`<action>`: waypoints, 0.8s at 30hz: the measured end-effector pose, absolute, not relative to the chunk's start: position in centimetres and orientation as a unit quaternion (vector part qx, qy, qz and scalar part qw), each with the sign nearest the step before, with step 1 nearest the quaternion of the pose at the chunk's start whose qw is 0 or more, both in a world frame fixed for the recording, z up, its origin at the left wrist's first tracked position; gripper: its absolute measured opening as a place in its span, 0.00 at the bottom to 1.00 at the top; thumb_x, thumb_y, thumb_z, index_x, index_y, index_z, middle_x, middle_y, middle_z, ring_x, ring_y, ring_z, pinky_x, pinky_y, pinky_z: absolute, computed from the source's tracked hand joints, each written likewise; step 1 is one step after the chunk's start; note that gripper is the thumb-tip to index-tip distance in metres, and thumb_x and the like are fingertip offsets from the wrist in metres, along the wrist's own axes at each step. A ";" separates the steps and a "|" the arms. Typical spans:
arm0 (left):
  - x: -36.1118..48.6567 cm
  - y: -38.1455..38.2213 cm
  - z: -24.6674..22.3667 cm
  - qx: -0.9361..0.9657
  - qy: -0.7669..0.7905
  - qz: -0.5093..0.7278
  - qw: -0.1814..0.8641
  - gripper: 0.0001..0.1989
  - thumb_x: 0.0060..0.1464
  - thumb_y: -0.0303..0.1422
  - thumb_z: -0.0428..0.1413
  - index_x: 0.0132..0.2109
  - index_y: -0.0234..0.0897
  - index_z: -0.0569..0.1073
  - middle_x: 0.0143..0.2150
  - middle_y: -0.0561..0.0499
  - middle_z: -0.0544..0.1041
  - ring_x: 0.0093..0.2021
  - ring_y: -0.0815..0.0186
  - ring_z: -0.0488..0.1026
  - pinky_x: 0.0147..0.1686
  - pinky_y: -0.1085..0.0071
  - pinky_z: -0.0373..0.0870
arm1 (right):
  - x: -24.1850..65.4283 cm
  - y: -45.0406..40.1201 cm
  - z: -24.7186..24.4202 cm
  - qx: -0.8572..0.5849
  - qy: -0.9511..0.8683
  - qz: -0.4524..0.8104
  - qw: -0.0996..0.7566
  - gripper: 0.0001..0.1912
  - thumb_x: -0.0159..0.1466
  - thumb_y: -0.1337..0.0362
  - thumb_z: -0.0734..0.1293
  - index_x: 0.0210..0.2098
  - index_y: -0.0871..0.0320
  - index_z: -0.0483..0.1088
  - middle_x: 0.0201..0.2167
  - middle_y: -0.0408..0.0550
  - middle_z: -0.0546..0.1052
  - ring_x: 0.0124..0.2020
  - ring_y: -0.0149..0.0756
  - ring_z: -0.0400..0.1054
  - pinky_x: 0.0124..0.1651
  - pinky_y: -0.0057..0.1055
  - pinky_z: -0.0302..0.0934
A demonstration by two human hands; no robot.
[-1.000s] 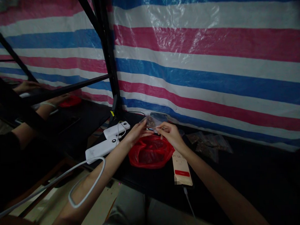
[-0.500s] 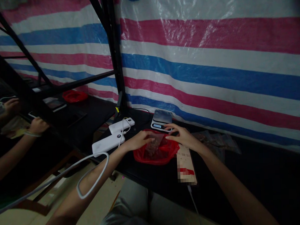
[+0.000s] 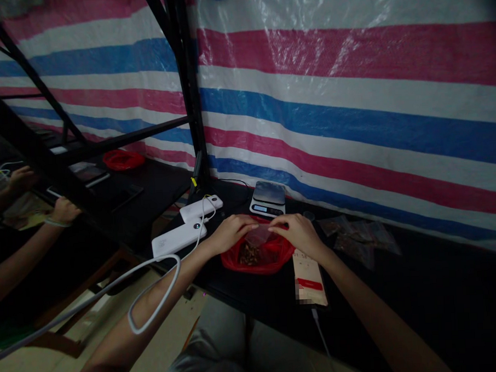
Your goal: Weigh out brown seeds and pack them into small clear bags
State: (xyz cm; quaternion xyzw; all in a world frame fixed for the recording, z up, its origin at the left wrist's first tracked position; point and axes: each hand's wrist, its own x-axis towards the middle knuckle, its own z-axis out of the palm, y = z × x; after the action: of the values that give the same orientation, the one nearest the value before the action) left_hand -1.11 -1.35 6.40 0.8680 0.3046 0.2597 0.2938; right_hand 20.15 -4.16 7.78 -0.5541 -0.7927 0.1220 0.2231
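Over a red plastic bag (image 3: 272, 266) spread open like a bowl, my left hand (image 3: 232, 231) pinches the edge of a small clear plastic bag (image 3: 259, 236). My right hand (image 3: 300, 234) has its thumb and fingers closed at the opposite edge of that small bag. Small brown pieces (image 3: 249, 255) lie in the red bag below my hands; their kind is too dim to tell. A digital scale (image 3: 268, 194) with a lit display stands just behind. Under my right wrist lies a lit phone (image 3: 309, 276), its cable running toward me.
Several clear bags with brown contents (image 3: 359, 237) lie at the right. Two white power banks (image 3: 178, 238) with cables sit at the left. A white cable (image 3: 152, 258) loops over my left forearm. A black metal frame (image 3: 189, 101) separates another person's hands (image 3: 64, 210) and table.
My right hand has come down and in, its fingers closing at the small bag's edge. The small bag is held farther back, and more brown pieces show in the red bag.
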 end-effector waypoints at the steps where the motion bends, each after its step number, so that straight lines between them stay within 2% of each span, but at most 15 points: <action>1: -1.1 -1.4 6.4 0.868 0.307 0.261 0.291 0.15 0.57 0.38 0.46 0.42 0.37 0.73 0.42 0.48 0.75 0.43 0.64 0.70 0.44 0.73 0.61 | 20.2 -4.2 7.8 -0.558 -0.791 0.116 0.222 0.07 0.57 0.57 0.64 0.31 0.47 0.73 0.33 0.39 0.78 0.36 0.37 0.71 0.37 0.31 0.59; 4: -1.0 -1.3 6.0 0.868 0.325 0.255 0.275 0.13 0.54 0.39 0.49 0.39 0.37 0.74 0.40 0.49 0.75 0.43 0.63 0.69 0.44 0.72 0.61 | 20.3 -4.3 7.8 -0.557 -0.784 0.118 0.247 0.08 0.58 0.57 0.63 0.31 0.48 0.73 0.33 0.40 0.78 0.35 0.36 0.71 0.36 0.30 0.59; 9: -0.9 -1.1 5.5 0.849 0.355 0.315 0.234 0.12 0.55 0.39 0.49 0.39 0.38 0.74 0.42 0.50 0.74 0.44 0.64 0.67 0.45 0.70 0.60 | 20.6 -4.2 7.1 -0.550 -0.762 0.130 0.314 0.08 0.58 0.58 0.63 0.30 0.51 0.73 0.33 0.41 0.77 0.35 0.36 0.70 0.35 0.29 0.58; 12: -0.8 -1.1 5.1 0.845 0.364 0.315 0.234 0.13 0.51 0.41 0.53 0.38 0.37 0.73 0.39 0.50 0.74 0.41 0.64 0.68 0.42 0.70 0.61 | 20.8 -4.0 6.4 -0.544 -0.747 0.163 0.346 0.09 0.58 0.58 0.63 0.30 0.53 0.73 0.31 0.43 0.77 0.32 0.35 0.70 0.33 0.28 0.59; 17: -0.5 -1.0 3.8 0.840 0.370 0.310 0.250 0.11 0.52 0.39 0.52 0.33 0.37 0.74 0.33 0.50 0.75 0.38 0.65 0.69 0.39 0.72 0.61 | 20.4 -4.1 5.0 -0.534 -0.750 0.178 0.348 0.09 0.55 0.59 0.66 0.36 0.52 0.72 0.35 0.42 0.77 0.36 0.35 0.70 0.38 0.29 0.59; 19: -0.5 -1.0 3.4 0.830 0.375 0.319 0.261 0.11 0.52 0.39 0.53 0.34 0.36 0.74 0.33 0.50 0.75 0.38 0.65 0.69 0.39 0.72 0.61 | 20.1 -4.2 4.4 -0.542 -0.745 0.172 0.348 0.08 0.55 0.60 0.66 0.34 0.52 0.72 0.35 0.43 0.77 0.36 0.36 0.70 0.39 0.29 0.59; 24: -0.9 -1.0 2.6 0.833 0.365 0.307 0.281 0.11 0.49 0.39 0.55 0.32 0.36 0.74 0.33 0.50 0.75 0.37 0.66 0.69 0.39 0.72 0.61 | 19.6 -4.6 3.6 -0.557 -0.708 0.149 0.408 0.07 0.57 0.60 0.64 0.29 0.54 0.72 0.31 0.45 0.77 0.35 0.36 0.69 0.39 0.30 0.59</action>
State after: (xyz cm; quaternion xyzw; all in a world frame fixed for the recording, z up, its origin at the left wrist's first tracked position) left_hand -0.85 -0.99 2.64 0.8327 0.3649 0.3074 0.2811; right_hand 19.60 -4.60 3.64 -0.5566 -0.7080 0.1495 0.4082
